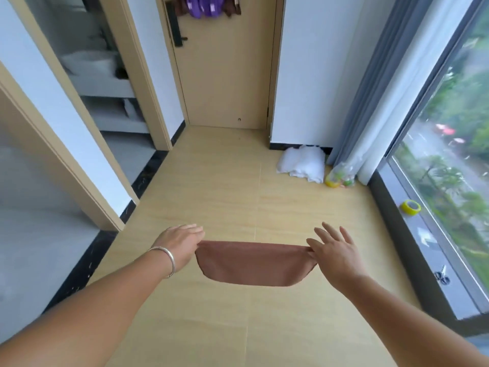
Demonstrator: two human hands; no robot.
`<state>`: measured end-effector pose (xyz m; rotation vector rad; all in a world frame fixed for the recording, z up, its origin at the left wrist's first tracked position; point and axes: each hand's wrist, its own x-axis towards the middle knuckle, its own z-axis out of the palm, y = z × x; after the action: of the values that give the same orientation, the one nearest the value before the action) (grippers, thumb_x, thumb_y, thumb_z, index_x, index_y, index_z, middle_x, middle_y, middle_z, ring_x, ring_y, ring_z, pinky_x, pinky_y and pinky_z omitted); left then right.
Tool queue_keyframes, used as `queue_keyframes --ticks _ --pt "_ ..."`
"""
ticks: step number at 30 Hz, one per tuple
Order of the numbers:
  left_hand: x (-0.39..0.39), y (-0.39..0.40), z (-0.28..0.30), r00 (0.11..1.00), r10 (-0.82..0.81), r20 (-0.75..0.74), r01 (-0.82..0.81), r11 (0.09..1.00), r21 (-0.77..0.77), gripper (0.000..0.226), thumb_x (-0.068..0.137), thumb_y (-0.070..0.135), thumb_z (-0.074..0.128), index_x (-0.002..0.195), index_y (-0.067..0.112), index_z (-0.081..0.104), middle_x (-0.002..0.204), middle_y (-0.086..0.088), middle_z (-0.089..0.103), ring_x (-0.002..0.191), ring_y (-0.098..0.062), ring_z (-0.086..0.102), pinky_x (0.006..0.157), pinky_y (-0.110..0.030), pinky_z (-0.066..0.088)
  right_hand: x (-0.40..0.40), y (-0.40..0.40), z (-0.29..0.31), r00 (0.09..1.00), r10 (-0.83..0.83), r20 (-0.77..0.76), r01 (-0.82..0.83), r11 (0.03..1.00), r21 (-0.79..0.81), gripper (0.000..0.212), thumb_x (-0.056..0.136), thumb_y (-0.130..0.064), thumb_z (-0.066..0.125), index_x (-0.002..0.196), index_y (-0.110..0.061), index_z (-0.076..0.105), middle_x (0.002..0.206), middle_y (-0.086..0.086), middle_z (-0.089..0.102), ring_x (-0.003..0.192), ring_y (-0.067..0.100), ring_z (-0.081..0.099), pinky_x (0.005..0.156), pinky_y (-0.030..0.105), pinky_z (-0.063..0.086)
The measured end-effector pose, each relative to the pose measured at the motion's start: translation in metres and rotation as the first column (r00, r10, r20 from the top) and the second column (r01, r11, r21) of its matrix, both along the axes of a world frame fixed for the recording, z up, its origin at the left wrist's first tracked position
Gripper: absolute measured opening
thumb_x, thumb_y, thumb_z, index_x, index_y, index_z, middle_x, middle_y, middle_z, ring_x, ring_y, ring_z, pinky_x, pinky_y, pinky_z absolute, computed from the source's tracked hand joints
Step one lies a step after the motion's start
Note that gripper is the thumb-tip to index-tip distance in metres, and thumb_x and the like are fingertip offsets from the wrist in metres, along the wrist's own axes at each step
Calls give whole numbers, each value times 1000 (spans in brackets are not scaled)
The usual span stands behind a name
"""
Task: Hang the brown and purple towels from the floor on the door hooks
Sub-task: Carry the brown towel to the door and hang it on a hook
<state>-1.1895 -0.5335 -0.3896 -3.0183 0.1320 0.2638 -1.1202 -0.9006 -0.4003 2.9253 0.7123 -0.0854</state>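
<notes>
A brown towel [254, 263] hangs stretched between my two hands above the wooden floor. My left hand [181, 243] pinches its left corner, a silver bangle on that wrist. My right hand [334, 251] pinches the right corner between thumb and forefinger, the other fingers spread. Straight ahead is the closed beige door [225, 75]. At its top edge purple towels [202, 6] hang with brown towels [232, 9] on either side of them; the hooks themselves are hidden.
A black door handle [176, 27] sits on the door's left side. White bundles [303, 164] and a bag of yellow tape rolls [338, 177] lie by the grey curtain [375, 88]. A tape roll [410, 207] and scissors [441, 277] rest on the window sill. An open doorway lies left.
</notes>
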Motion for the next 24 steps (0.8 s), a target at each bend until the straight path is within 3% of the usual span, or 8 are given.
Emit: queue_keyframes --ticks 4,7,11,14,16,20,24 --pt "9 -6 108 995 5 97 -5 1000 0 24 100 14 34 111 21 54 125 7 52 133 -11 38 99 -25 34 11 5 100 997 1 82 -4 999 39 40 102 -48 26 129 -38 53 151 -6 34 148 17 8 119 43 5" --pt "8 -10 186 986 27 165 -28 1000 3 20 99 16 35 98 19 55 107 5 55 114 -16 51 80 -27 37 13 4 173 983 -34 179 18 996 92 38 101 -47 30 126 -38 57 146 -7 40 146 18 13 118 43 6" --pt "3 -12 276 978 129 165 -101 980 -170 25 99 22 38 95 19 62 102 6 64 101 -20 59 78 -33 47 17 0 260 972 -67 225 25 983 184 34 100 -46 32 121 -45 59 144 -12 43 146 13 14 118 39 7" --pt "-4 -13 337 963 154 219 -87 954 -288 29 100 23 41 86 21 66 83 5 67 81 -16 59 61 -25 39 16 -3 321 957 -62 282 -14 966 260 33 99 -48 35 119 -47 61 142 -16 45 145 11 17 117 36 12" --pt "-10 -13 377 950 162 268 -76 949 -305 31 100 24 43 81 22 68 77 8 65 74 -11 56 58 -24 36 14 -6 360 946 -48 321 -45 960 277 32 98 -49 37 117 -47 62 140 -16 48 144 11 20 117 36 15" --pt "-22 -17 438 916 193 352 -110 964 -243 36 99 21 44 64 15 50 64 -2 51 59 -16 42 55 -27 30 7 -4 418 917 -54 394 -60 961 271 30 98 -50 40 117 -45 63 137 -16 50 143 11 22 116 36 17" --pt "-38 -13 473 888 199 414 -167 979 -113 39 100 26 42 63 20 52 64 2 53 61 -16 47 55 -27 35 -2 11 454 893 -35 448 -64 977 204 31 100 -47 38 120 -45 61 137 -16 50 143 13 21 114 37 19"
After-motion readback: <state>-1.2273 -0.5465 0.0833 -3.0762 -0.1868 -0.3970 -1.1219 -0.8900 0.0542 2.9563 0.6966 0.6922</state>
